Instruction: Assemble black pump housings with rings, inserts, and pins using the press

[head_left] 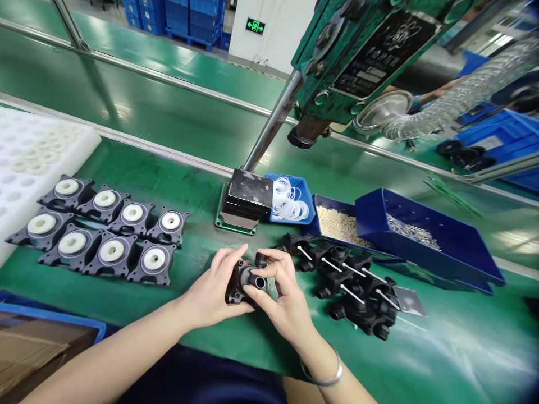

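Between my two hands is a black plastic pump housing (245, 276) with two short pipe stubs, held just above the green bench. My left hand (214, 289) grips its body from the left, thumb raised along the top edge. On the other side, my right hand (280, 289) has its fingers and thumb closed around the stubs. To the right lies a cluster of similar black housings (337, 269), several with thin white shafts sticking out. Two rows of square black motor bodies (112, 249) with white round rotors are lined up at the left.
A green press (337, 67) overhangs the bench; its post rises beside a black block (248, 193). Behind stand a blue bin (309, 196) of clear rings, a bin of small beige pieces (337, 221) and a dark blue bin (455, 241) of screws. White foam (80, 151) lies far left.
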Available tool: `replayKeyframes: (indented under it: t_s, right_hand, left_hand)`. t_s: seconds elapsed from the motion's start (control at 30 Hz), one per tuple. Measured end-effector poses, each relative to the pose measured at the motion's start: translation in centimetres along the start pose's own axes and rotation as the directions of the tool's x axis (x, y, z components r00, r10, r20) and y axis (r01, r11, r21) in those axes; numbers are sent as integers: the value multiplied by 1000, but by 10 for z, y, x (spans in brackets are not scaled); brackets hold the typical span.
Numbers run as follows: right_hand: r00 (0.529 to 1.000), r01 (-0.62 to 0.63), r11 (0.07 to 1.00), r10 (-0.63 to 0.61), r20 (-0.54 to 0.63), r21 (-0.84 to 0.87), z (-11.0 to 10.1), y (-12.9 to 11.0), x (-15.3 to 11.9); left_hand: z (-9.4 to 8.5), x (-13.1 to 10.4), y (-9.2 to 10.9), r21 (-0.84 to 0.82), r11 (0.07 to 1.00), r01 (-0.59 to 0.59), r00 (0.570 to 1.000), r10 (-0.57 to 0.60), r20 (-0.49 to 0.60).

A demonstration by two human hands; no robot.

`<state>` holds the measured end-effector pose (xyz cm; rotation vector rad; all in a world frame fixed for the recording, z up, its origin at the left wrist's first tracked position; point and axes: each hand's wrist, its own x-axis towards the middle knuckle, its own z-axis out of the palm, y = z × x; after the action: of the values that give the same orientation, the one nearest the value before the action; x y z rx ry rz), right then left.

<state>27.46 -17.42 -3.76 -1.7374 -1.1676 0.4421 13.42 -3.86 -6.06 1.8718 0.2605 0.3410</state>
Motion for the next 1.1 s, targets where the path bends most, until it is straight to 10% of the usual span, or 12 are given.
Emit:
replayKeyframes:
  t_s: [1.1]
  right_hand:
    - [999,19,999,-18,-28,44,5,-1,10]
  left_hand:
    - [-18,4,6,178,973,-146,989,137,61]
